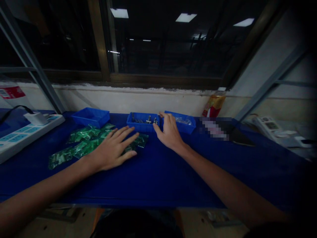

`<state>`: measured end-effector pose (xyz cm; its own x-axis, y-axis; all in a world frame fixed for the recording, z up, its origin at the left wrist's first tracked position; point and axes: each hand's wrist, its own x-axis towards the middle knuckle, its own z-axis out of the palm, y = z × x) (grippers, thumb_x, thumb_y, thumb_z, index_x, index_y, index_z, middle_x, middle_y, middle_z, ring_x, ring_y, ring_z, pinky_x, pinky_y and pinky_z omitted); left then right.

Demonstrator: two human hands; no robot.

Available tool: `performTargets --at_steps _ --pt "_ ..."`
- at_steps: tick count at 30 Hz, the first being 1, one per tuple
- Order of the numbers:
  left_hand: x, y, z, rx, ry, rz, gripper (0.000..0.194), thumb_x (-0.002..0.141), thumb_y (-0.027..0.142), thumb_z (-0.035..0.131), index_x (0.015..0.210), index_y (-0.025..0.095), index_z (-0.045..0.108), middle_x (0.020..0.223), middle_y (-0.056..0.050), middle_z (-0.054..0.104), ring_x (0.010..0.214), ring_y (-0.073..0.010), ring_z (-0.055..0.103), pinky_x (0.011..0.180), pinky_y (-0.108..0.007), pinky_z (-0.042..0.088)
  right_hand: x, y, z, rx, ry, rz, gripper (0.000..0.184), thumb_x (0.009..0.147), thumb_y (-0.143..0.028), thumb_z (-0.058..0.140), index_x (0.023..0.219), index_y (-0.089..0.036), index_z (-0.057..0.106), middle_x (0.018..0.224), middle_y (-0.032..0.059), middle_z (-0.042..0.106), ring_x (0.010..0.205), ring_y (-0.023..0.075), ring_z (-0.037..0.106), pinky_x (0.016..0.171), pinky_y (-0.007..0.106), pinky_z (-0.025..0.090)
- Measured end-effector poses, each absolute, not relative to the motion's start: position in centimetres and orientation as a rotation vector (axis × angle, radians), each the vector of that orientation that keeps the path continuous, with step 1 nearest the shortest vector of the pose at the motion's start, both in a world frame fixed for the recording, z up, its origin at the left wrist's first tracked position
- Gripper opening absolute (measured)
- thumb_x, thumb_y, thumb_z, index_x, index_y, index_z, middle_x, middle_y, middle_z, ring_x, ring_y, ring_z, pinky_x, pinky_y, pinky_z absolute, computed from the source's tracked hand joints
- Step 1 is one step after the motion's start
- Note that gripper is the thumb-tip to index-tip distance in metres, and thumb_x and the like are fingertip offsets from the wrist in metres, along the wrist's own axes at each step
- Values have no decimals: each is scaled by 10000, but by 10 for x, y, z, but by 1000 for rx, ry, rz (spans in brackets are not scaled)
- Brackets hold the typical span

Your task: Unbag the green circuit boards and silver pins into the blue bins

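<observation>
My left hand [115, 147] lies palm down with fingers spread, over the right part of a heap of green-looking clear packets [86, 143] with small parts inside. My right hand [169, 132] is at the right end of the middle blue bin [138, 127]. Its thumb and index finger are apart, the other fingers partly hidden behind. Small metal fittings [149, 119] are in that bin; one shiny piece shows close to my right thumb, and I cannot tell whether the thumb touches it. Behind my right hand stands another blue bin [184, 128] with clear small bags or parts.
A third blue bin [90, 119] stands behind the packets. At the left lies a white power strip [32, 132] with a plug. To the right are a dark flat object [237, 134], a red and gold packet [214, 105] and white devices [272, 127]. Metal posts flank the blue table.
</observation>
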<state>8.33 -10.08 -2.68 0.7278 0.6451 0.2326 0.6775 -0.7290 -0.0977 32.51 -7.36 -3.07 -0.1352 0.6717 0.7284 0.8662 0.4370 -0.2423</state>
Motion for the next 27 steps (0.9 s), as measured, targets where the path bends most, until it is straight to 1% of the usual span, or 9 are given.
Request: performTargets --at_steps 2,5,9,14,17,19,22,25,27 --pt "95 -103 -29 -2914 -940 -158 570 853 547 238 1367 321 139 1449 -31 171 1317 -264 154 1023 -486 193 326 -74 -32 -1324 -1891 -276 435 800 -316 447 1177 -105 392 1094 160 464 1049 286 428 910 480 350" --pt "89 -96 -35 -3030 -943 -42 532 874 513 216 1366 322 147 1443 -31 186 1313 -243 183 1028 -449 194 327 -74 -32 -1355 -1904 -227 437 794 -324 451 1182 -132 391 1108 148 448 1065 297 416 909 495 343" --pt "57 -83 -36 -3012 -1049 -81 524 868 510 251 1350 305 233 1429 -41 232 1305 -265 197 1038 -450 146 332 -71 -33 -1383 -1920 -148 459 782 -339 459 1191 -141 392 1096 147 450 1072 315 406 916 527 316" --pt "34 -70 -29 -2921 -1281 -30 566 815 576 321 1307 296 344 1391 -81 317 1284 -319 230 1010 -553 79 336 -64 -38 -1405 -1935 -95 499 763 -352 483 1200 -125 397 1070 144 470 1061 304 434 929 510 322" --pt "40 -61 -21 -2874 -1377 -76 604 784 615 332 1256 253 433 1351 -92 388 1291 -325 201 1007 -562 83 337 -61 -41 -1410 -1943 -80 525 757 -363 492 1212 -120 393 1079 145 483 1070 299 442 946 504 314" --pt "52 -54 -14 -2865 -1408 -210 632 791 614 309 1249 200 444 1333 -110 409 1284 -313 224 1017 -523 136 338 -61 -43 -1418 -1950 -73 538 754 -370 497 1220 -121 389 1079 145 498 1073 298 450 942 503 323" --pt "74 -40 -9 -2913 -1490 -585 669 804 592 299 1294 143 376 1344 -131 387 1260 -285 293 1034 -447 183 338 -60 -44 -1437 -1956 -4 582 751 -385 506 1241 -104 369 1094 162 516 1084 304 458 922 491 352" --pt "98 -19 -14 -2860 -1820 -1131 739 782 622 314 1275 75 390 1354 -180 353 1265 -290 294 1045 -412 185 339 -58 -46 -1488 -1913 168 675 737 -430 526 1282 -90 317 1121 182 522 1072 311 482 894 492 380" --pt "111 -6 -20 -2838 -1974 -1612 701 760 633 355 1232 123 447 1354 -149 364 1274 -286 280 1042 -432 190 338 -57 -48 -1489 -1853 308 700 717 -452 550 1289 -122 317 1128 169 533 1050 304 507 884 497 387"
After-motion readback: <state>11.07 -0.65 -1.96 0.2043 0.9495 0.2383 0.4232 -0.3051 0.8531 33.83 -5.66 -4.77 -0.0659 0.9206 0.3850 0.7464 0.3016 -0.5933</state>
